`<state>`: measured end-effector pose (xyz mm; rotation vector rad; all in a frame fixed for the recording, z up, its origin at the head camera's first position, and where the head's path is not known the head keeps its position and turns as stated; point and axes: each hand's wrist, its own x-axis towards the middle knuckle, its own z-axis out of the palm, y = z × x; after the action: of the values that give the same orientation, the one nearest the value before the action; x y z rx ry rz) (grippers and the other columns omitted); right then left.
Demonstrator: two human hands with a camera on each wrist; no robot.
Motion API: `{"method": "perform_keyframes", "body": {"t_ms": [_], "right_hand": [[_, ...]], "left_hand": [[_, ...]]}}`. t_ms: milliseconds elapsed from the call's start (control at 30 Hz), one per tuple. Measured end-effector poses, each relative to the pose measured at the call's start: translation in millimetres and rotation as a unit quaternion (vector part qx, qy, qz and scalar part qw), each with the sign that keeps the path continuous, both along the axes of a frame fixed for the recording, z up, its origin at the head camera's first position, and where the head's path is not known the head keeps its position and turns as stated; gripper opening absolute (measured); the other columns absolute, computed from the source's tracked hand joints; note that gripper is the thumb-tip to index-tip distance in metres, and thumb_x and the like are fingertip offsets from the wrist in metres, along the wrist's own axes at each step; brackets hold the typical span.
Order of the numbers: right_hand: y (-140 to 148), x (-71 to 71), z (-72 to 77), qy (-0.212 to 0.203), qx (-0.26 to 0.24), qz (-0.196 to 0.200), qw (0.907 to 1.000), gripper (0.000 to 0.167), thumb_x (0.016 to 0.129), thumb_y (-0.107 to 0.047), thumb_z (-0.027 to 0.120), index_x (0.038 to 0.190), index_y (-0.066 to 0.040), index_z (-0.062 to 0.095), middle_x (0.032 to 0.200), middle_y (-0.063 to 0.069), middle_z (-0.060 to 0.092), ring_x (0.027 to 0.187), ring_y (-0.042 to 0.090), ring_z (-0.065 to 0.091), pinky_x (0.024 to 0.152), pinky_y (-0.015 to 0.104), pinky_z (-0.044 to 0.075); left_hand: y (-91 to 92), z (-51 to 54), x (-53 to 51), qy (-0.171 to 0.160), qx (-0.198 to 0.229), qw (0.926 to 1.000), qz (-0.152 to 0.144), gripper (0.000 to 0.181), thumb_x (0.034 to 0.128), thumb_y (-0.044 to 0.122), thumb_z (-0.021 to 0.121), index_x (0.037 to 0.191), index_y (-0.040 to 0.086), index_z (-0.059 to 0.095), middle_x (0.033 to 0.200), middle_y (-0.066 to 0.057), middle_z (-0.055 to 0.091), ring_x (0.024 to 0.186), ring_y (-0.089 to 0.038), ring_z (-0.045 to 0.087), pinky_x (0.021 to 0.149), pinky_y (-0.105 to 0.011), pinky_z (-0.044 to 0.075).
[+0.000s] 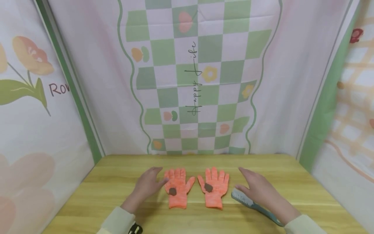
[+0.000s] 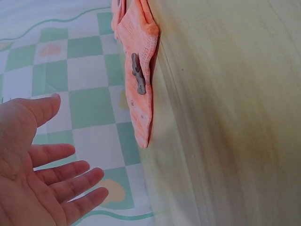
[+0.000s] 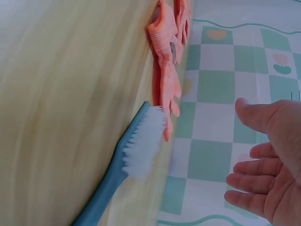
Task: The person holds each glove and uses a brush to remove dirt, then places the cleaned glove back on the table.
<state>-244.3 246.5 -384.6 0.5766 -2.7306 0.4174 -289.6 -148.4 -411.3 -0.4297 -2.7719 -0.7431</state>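
Two orange knit gloves lie flat side by side on the table, fingers pointing away. The left glove (image 1: 179, 195) and the right glove (image 1: 214, 198) each bear a dark brown patch, one patch (image 1: 172, 191) near the palm's left side. My left hand (image 1: 148, 183) hovers beside the left glove, fingers spread and holding nothing. Over the brush's bristle end, my right hand (image 1: 258, 187) is held in the air, also with nothing in it. The blue-handled brush (image 3: 110, 176) with white bristles (image 3: 145, 143) lies bristles up, right of the gloves.
The wooden table (image 1: 117, 191) reaches back to a hanging cloth (image 1: 163, 52) with green and white checks. More printed cloth hangs at the left (image 1: 26, 130) and right sides. A dark band (image 1: 135, 228) sits at my left sleeve.
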Motion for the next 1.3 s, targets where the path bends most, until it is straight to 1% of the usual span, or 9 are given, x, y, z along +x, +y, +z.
{"method": "perform_keyframes", "body": {"t_ms": [400, 500, 600, 667, 767, 833, 967, 1067, 1300], "right_hand": [[16.7, 13.6, -13.2, 0.004, 0.003, -0.026, 0.9996, 0.055, 0.079, -0.023, 0.08, 0.116, 0.012, 0.059, 0.109, 0.028, 0.064, 0.098, 0.044, 0.061, 0.084, 0.057, 0.051], [19.8, 16.2, -15.8, -0.017, 0.003, -0.036, 0.9992, 0.053, 0.078, -0.023, 0.081, 0.114, 0.011, 0.06, 0.108, 0.027, 0.064, 0.098, 0.045, 0.061, 0.085, 0.058, 0.05], [23.1, 18.1, -18.8, -0.037, 0.008, -0.044, 0.9983, 0.053, 0.078, -0.024, 0.08, 0.113, 0.011, 0.061, 0.109, 0.027, 0.064, 0.1, 0.045, 0.06, 0.086, 0.059, 0.049], [25.3, 19.1, -21.3, -0.042, 0.012, -0.049, 0.9979, 0.053, 0.077, -0.024, 0.081, 0.113, 0.011, 0.061, 0.109, 0.027, 0.064, 0.101, 0.046, 0.06, 0.087, 0.059, 0.049], [28.3, 20.6, -24.9, -0.048, 0.016, -0.054, 0.9973, 0.052, 0.077, -0.023, 0.081, 0.111, 0.011, 0.062, 0.108, 0.027, 0.064, 0.1, 0.046, 0.06, 0.087, 0.059, 0.049], [30.0, 21.1, -27.1, -0.051, 0.018, -0.059, 0.9968, 0.049, 0.077, -0.023, 0.081, 0.109, 0.01, 0.063, 0.106, 0.026, 0.065, 0.099, 0.045, 0.061, 0.086, 0.059, 0.049], [32.7, 20.7, -30.3, -0.069, 0.016, -0.07, 0.995, 0.047, 0.076, -0.022, 0.081, 0.107, 0.01, 0.064, 0.104, 0.024, 0.066, 0.094, 0.041, 0.063, 0.083, 0.057, 0.051], [34.0, 19.6, -32.3, -0.086, 0.016, -0.079, 0.993, 0.049, 0.076, -0.023, 0.082, 0.107, 0.01, 0.064, 0.102, 0.023, 0.066, 0.091, 0.039, 0.064, 0.08, 0.055, 0.052], [36.8, 17.4, -37.0, -0.111, 0.025, -0.08, 0.9903, 0.048, 0.072, -0.026, 0.084, 0.103, 0.006, 0.066, 0.098, 0.02, 0.067, 0.091, 0.039, 0.063, 0.08, 0.056, 0.052]], "left_hand": [[7.9, -10.0, -3.7, -0.068, 0.03, 0.9972, 0.007, 0.049, 0.0889, 0.035, 0.07, 0.115, -0.005, 0.065, 0.116, -0.021, 0.064, 0.108, -0.039, 0.059, 0.089, -0.054, 0.05], [9.1, -13.4, -4.7, -0.073, 0.028, 0.9969, 0.009, 0.038, 0.0886, 0.034, 0.07, 0.1, -0.002, 0.069, 0.093, -0.015, 0.067, 0.081, -0.029, 0.062, 0.066, -0.044, 0.054], [10.1, -16.1, -5.7, -0.071, 0.025, 0.9972, 0.007, 0.03, 0.0886, 0.033, 0.07, 0.084, 0.003, 0.067, 0.067, -0.004, 0.056, 0.056, -0.016, 0.048, 0.047, -0.031, 0.042], [10.8, -17.3, -6.7, -0.074, 0.025, 0.9969, 0.007, 0.029, 0.0887, 0.032, 0.07, 0.08, 0.005, 0.065, 0.06, -0.001, 0.05, 0.05, -0.013, 0.041, 0.043, -0.028, 0.036], [12.0, -18.0, -7.5, -0.079, 0.02, 0.9966, 0.015, 0.031, 0.0881, 0.033, 0.07, 0.086, 0.002, 0.067, 0.067, -0.002, 0.056, 0.054, -0.013, 0.046, 0.047, -0.029, 0.042], [13.1, -19.2, -8.5, -0.089, 0.021, 0.9955, 0.024, 0.033, 0.0879, 0.034, 0.07, 0.082, 0.002, 0.065, 0.068, -0.004, 0.058, 0.054, -0.014, 0.048, 0.048, -0.029, 0.042], [15.7, -23.2, -11.7, -0.097, 0.019, 0.9944, 0.039, 0.04, 0.0877, 0.033, 0.071, 0.061, 0.011, 0.051, 0.057, 0.001, 0.046, 0.048, -0.013, 0.04, 0.042, -0.026, 0.033], [17.9, -24.8, -14.6, -0.097, 0.014, 0.994, 0.049, 0.045, 0.0877, 0.031, 0.07, 0.055, 0.015, 0.042, 0.053, 0.003, 0.039, 0.046, -0.013, 0.036, 0.041, -0.025, 0.029], [23.2, -22.1, -20.2, -0.107, -0.026, 0.9896, 0.093, 0.038, 0.0853, 0.031, 0.069, 0.057, 0.013, 0.05, 0.06, -0.002, 0.053, 0.055, -0.018, 0.05, 0.045, -0.032, 0.042]]}}
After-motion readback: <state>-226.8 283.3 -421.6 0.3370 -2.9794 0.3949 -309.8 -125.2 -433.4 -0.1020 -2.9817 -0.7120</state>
